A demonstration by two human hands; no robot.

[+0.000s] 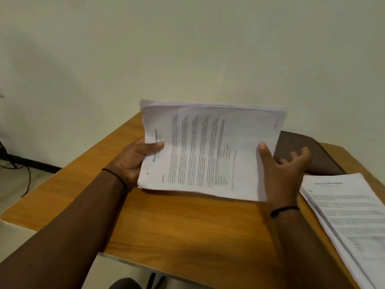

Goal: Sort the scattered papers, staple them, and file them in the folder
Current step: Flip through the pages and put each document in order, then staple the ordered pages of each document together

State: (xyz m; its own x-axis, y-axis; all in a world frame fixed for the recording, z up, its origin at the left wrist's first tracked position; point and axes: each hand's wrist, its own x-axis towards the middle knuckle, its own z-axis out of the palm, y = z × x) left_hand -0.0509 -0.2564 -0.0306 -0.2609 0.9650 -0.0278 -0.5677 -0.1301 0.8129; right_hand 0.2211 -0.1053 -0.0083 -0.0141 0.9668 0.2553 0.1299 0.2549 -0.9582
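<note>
A: Two paper piles in our view. We've got the thick stack (210, 149) tilted up on its long edge over the middle of the wooden table (187, 226), bottom edge at or just above the top, can't tell which.

B: Hands?

A: Our left hand (133, 157) grips the stack's left end, thumb across the front page, fingers behind. Our right hand (285, 174) is at the right end, thumb on the front sheet, fingers spread loose and straight behind the edge, not clamped on it. Black band on each wrist.

B: Second pile?

A: Flat on the table's right side (350, 222), sheets fanned slightly, running out of view at the bottom right.

B: Folder?

A: Brown folder (308, 155) lies closed and flat at the far right corner, behind the held stack and just beyond the flat pile.

B: Surface, room?

A: Orange-brown wood grain top with rounded corners, pushed up near a plain pale wall (187, 49). Dark cables (18, 163) on the floor at the left.
</note>
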